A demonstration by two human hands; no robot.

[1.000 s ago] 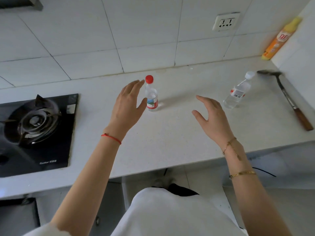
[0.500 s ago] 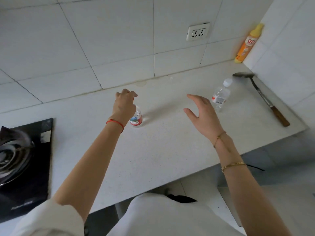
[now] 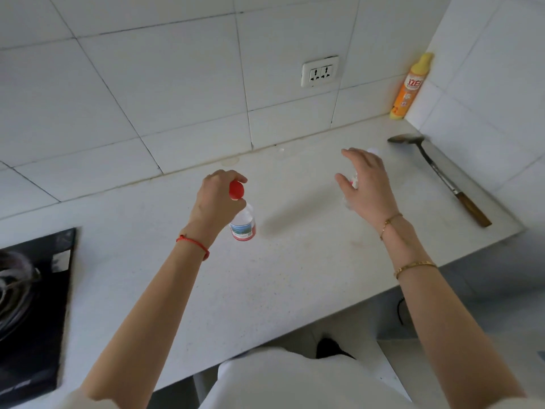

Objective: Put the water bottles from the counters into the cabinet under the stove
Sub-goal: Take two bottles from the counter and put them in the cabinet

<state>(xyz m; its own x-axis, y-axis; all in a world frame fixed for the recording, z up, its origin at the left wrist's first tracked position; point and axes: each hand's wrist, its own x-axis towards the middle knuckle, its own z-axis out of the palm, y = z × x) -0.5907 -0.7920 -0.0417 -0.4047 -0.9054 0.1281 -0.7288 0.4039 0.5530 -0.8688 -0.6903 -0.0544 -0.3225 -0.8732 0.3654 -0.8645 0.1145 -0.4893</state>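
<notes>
Left hand has its bottle, right hand closing on the second

The left hand [image 3: 218, 199], open beside the red-capped bottle [image 3: 242, 222] a second ago, now has its fingers [image 3: 233, 176] curled over the cap and neck; whether the bottle is off the tabletop [image 3: 295, 261] or only tipped cannot be told. The right hand [image 3: 367, 184] has travelled toward the far right corner, fingers spread and holding nothing, and now covers most of the second bottle [image 3: 354, 182], near the spatula [image 3: 436, 169]. So one bottle is secured, the other looks about to be grasped; the cabinet trip comes next.
</notes>
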